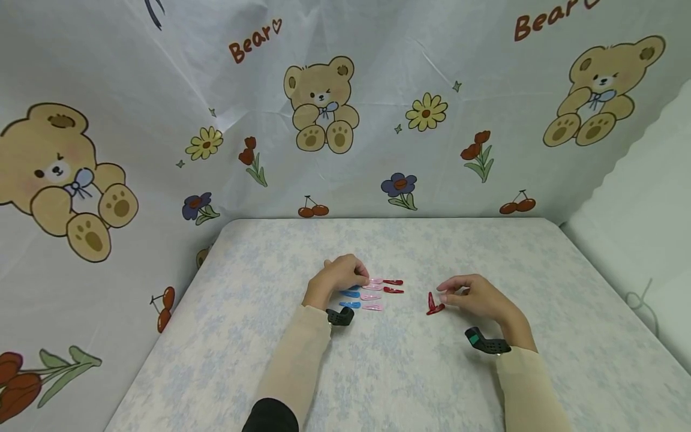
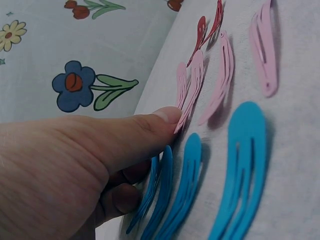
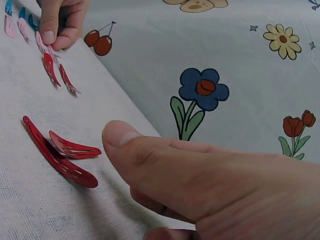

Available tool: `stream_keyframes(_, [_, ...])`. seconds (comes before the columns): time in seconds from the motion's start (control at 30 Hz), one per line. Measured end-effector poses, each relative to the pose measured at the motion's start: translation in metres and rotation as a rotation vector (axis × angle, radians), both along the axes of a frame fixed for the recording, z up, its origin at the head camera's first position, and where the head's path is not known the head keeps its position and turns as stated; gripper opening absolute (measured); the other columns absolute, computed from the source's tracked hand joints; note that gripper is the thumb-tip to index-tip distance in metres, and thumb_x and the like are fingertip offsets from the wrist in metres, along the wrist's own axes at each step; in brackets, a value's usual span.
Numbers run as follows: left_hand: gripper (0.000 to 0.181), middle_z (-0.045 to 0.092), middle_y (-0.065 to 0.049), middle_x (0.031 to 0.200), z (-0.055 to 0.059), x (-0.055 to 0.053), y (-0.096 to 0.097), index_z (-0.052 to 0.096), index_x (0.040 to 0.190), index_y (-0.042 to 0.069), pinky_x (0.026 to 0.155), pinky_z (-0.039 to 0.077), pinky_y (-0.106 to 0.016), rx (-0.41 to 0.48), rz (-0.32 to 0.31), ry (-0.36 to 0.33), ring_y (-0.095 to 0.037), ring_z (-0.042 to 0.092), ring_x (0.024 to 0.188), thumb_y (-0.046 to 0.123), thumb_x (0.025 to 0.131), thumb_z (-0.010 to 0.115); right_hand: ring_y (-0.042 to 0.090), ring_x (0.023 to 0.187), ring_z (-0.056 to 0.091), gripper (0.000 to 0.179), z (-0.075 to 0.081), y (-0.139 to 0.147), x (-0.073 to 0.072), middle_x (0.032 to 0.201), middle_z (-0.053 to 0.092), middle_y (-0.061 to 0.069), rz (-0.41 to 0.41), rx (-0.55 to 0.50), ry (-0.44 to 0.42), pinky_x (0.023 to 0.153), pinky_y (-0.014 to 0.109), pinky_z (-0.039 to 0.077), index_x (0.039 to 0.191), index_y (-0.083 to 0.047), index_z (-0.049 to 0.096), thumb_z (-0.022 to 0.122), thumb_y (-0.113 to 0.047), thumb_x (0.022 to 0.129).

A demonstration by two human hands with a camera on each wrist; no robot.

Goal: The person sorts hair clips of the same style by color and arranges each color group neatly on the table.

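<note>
My left hand (image 1: 341, 273) is at the far end of rows of snap hair clips. Its thumb and a finger pinch the near end of a pink hair clip (image 2: 194, 90), close to the table. Blue hair clips (image 2: 246, 150) lie under and beside that hand, with more pink clips (image 1: 370, 297) to their right. Beyond the pink ones are two red hair clips (image 1: 393, 290). My right hand (image 1: 477, 295) hovers with loosely bent fingers beside two loose red hair clips (image 3: 64, 164), one lying against the other. A small gap separates its thumb from them; some fingertips are hidden.
A pale, blue-mottled cloth covers the table (image 1: 405, 372). Behind it and on the left hangs a curtain (image 1: 367, 180) printed with bears and flowers. A white surface (image 1: 648, 240) with a thin cord borders the right side.
</note>
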State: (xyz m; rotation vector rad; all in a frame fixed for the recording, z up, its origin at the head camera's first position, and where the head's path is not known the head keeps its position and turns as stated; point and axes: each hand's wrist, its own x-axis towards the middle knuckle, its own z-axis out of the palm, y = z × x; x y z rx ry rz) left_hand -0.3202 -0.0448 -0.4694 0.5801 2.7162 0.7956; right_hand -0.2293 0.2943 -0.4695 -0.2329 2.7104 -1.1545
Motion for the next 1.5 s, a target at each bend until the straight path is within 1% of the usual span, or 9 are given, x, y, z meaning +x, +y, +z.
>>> stream_keyframes(0.13, [0.01,0.069,0.014,0.08,0.0,0.0005,-0.0001,0.075,0.084,0.03,0.118,0.013,-0.067,0.003,0.002,-0.003,-0.012,0.06,0.081,0.034,0.093,0.073,0.017,0.085,0.06,0.024,-0.0037,0.0023,0.0002,0.107,0.072,0.003,0.031,-0.015,-0.01,0.072,0.026,0.051,0.108,-0.018,0.076,0.077,-0.033,0.089])
stream_keyframes(0.27, [0.01,0.069,0.014,0.08,-0.0003,0.0004,0.0004,0.075,0.083,0.03,0.117,0.014,-0.066,0.002,0.0,0.001,-0.012,0.06,0.081,0.034,0.093,0.073,0.015,0.083,0.058,0.025,-0.0037,0.0038,0.0018,0.102,0.074,0.001,0.054,-0.004,-0.028,0.072,0.025,0.048,0.104,-0.019,0.077,0.08,-0.034,0.085])
stream_keyframes(0.37, [0.011,0.069,0.014,0.08,0.0,0.0001,0.0006,0.075,0.083,0.03,0.117,0.014,-0.067,0.005,-0.002,0.002,-0.012,0.06,0.081,0.034,0.093,0.073,0.013,0.079,0.055,0.026,-0.0038,0.0053,0.0022,0.095,0.071,0.001,0.057,0.005,-0.044,0.069,0.024,0.047,0.103,-0.019,0.078,0.084,-0.033,0.081])
stream_keyframes(0.5, [0.011,0.069,0.014,0.08,0.0003,-0.0005,-0.0005,0.075,0.083,0.03,0.117,0.015,-0.066,0.006,-0.001,0.0,-0.012,0.061,0.08,0.034,0.093,0.072,0.013,0.073,0.052,0.028,-0.0043,0.0054,0.0015,0.088,0.066,0.003,0.062,0.011,-0.036,0.064,0.024,0.045,0.103,-0.018,0.078,0.087,-0.029,0.078])
stream_keyframes(0.57, [0.011,0.069,0.015,0.08,0.0,-0.0009,-0.0015,0.075,0.083,0.031,0.117,0.016,-0.066,0.001,0.002,-0.001,-0.012,0.061,0.079,0.034,0.093,0.072,0.013,0.071,0.05,0.028,-0.0047,0.0048,0.001,0.087,0.065,0.003,0.065,0.013,-0.035,0.063,0.024,0.044,0.103,-0.018,0.078,0.086,-0.028,0.079])
stream_keyframes(0.77, [0.01,0.07,0.015,0.08,-0.0007,-0.001,-0.003,0.075,0.084,0.03,0.118,0.012,-0.067,0.004,-0.001,-0.007,-0.011,0.061,0.079,0.034,0.093,0.073,0.013,0.068,0.048,0.03,-0.006,0.0036,0.0015,0.085,0.065,0.004,0.058,0.013,-0.047,0.061,0.024,0.043,0.104,-0.016,0.078,0.086,-0.028,0.079])
stream_keyframes(1.13, [0.011,0.07,0.014,0.078,0.0006,0.0007,-0.0018,0.075,0.083,0.03,0.117,0.015,-0.066,0.016,-0.008,-0.005,-0.012,0.061,0.077,0.033,0.093,0.073,0.013,0.072,0.05,0.026,-0.004,-0.001,0.0022,0.087,0.07,0.002,0.042,0.025,-0.053,0.062,0.025,0.043,0.101,-0.015,0.079,0.086,-0.029,0.079])
stream_keyframes(1.37, [0.012,0.07,0.015,0.079,-0.001,-0.0019,-0.0014,0.074,0.082,0.031,0.118,0.012,-0.067,0.006,-0.015,-0.005,-0.011,0.061,0.079,0.034,0.093,0.073,0.014,0.084,0.059,0.022,-0.0028,-0.0021,0.0036,0.098,0.074,-0.001,0.042,0.037,-0.049,0.071,0.024,0.048,0.1,-0.017,0.079,0.084,-0.029,0.082])
stream_keyframes(1.5, [0.012,0.07,0.015,0.08,-0.0017,-0.0021,-0.0015,0.074,0.082,0.032,0.117,0.017,-0.064,-0.001,-0.008,-0.008,-0.012,0.06,0.079,0.035,0.093,0.073,0.016,0.085,0.058,0.02,-0.0038,-0.0029,0.0028,0.098,0.073,-0.001,0.026,0.047,-0.05,0.071,0.025,0.048,0.098,-0.018,0.079,0.084,-0.028,0.082])
